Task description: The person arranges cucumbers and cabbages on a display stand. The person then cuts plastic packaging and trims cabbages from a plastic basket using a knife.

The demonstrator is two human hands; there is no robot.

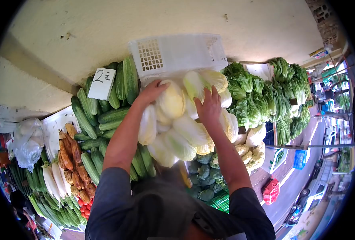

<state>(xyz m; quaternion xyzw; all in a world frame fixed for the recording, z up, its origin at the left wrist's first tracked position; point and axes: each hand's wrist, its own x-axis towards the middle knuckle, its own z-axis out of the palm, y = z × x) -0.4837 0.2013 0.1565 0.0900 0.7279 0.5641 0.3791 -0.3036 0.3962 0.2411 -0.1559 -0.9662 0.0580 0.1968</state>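
Note:
Pale napa cabbages lie piled in front of me. My left hand [152, 92] grips the upper left side of a yellowish-white napa cabbage [172, 100], its fingers bent over the edge. On the other side, my right hand [209, 107] rests with spread fingers against a greener napa cabbage [193, 85]. Another yellowish cabbage [215, 80] lies just beyond those fingertips. Nearer to me, between my forearms, more cabbages [189, 130] are stacked. The undersides of the cabbages I touch are hidden.
A white plastic crate [181, 54] stands behind the pile against the wall. Cucumbers [123, 80] with a price card [102, 84] lie left, leafy lettuce [243, 90] right. Broccoli [205, 176] and cauliflower [253, 156] sit nearer. A street with vehicles [315, 188] runs at far right.

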